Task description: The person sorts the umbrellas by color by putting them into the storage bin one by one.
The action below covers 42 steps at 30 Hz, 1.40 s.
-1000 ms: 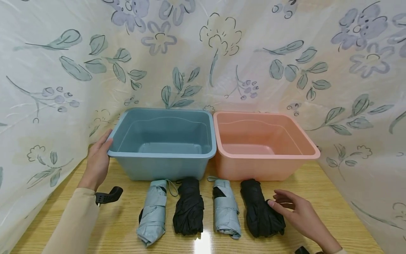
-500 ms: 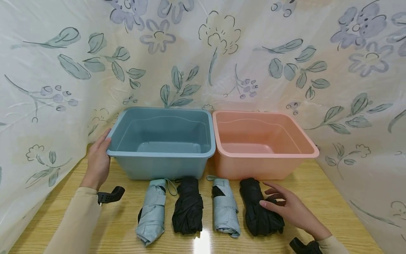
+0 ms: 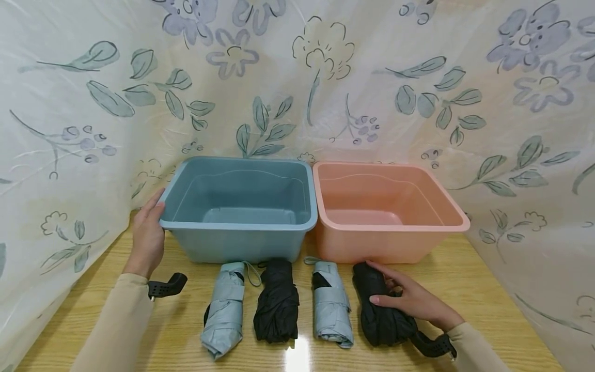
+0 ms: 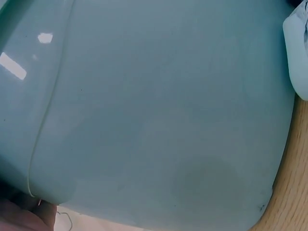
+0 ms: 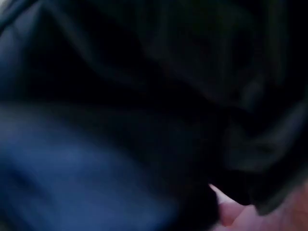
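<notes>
My left hand [image 3: 147, 237] holds the left rim of the blue plastic bin [image 3: 237, 245]. In the left wrist view, fingers [image 4: 29, 214] show beside the bin's wall [image 4: 168, 106]. My right hand [image 3: 416, 297] grips the rightmost folded black umbrella [image 3: 383, 325], thumb across its top and index finger along its upper end; the other fingers are partly hidden. Dark, blurred umbrella cloth [image 5: 144, 86] fills the right wrist view. To its left lie a light grey-blue folded umbrella [image 3: 332, 310], a black one [image 3: 277, 305] and another grey-blue one [image 3: 224, 310].
A pink plastic bin [image 3: 372, 245] stands against the blue bin's right side. Both bins have bare floors. The wooden table [image 3: 181, 336] carries everything, and a floral sheet [image 3: 362, 77] hangs behind and along both sides.
My right hand has moved left and forward from beside the rightmost black umbrella onto it, and now grips it. My left hand stays at the blue bin's rim.
</notes>
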Each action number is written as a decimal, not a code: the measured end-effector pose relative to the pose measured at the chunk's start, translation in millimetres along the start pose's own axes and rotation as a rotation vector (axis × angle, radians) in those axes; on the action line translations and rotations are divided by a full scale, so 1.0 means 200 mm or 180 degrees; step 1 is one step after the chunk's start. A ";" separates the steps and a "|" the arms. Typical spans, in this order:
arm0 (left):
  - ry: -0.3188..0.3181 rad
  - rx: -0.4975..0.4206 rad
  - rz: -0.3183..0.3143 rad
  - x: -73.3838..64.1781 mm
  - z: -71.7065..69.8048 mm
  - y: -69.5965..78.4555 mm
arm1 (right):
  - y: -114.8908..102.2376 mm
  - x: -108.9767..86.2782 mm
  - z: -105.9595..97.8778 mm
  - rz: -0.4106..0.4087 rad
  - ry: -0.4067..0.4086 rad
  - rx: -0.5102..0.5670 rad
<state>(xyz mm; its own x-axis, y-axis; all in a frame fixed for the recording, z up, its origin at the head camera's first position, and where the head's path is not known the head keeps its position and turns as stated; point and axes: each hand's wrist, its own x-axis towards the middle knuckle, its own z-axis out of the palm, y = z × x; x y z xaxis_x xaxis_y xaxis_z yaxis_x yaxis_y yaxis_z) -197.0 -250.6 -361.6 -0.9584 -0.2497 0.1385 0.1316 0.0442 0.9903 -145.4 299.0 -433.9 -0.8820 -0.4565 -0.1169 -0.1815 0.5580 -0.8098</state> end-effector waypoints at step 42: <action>0.0019 0.0006 0.0138 -0.01 0.00 -0.02 | 0.05 -0.03 0.12 -0.0512 0.0422 0.0379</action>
<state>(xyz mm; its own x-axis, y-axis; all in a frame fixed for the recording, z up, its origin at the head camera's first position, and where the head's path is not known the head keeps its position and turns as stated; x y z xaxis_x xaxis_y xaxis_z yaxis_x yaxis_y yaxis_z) -196.7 -249.8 -365.5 -0.9502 -0.2533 0.1814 0.1725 0.0570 0.9834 -130.6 290.8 -455.5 -0.8967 -0.4335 0.0893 -0.2787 0.3962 -0.8749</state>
